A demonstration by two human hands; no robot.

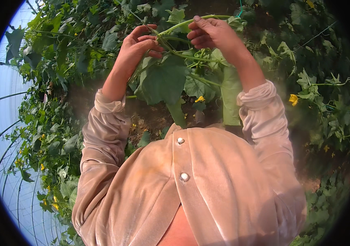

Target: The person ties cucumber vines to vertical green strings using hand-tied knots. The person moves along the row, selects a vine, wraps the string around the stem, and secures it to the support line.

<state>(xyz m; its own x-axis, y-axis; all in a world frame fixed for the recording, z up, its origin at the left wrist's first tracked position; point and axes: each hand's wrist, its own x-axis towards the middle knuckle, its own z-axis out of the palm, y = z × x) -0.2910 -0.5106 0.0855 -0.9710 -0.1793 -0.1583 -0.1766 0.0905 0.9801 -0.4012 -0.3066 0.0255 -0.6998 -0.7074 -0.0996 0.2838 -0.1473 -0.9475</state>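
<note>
A green vine stem point(175, 28), cucumber by its look, runs between my two hands at the top of the view. My left hand point(141, 43) holds the stem's left part, where thinner stalks branch off, with thumb and fingers partly around it. At the stem's right part, my right hand point(213, 33) pinches it near the thumb tip, its other fingers curled below. A broad green leaf point(164, 81) hangs beneath the hands. Another long, pale leaf point(231, 95) droops below my right wrist. Green twine point(240, 9) comes down to the stem's right end.
Dense leafy vines point(55, 58) with yellow flowers stand at left, and more foliage point(322, 86) is at right. Bare soil point(145, 120) shows below the leaves. A greenhouse film wall point(4, 107) with curved ribs bounds the far left. One yellow flower point(200, 99) is near my body.
</note>
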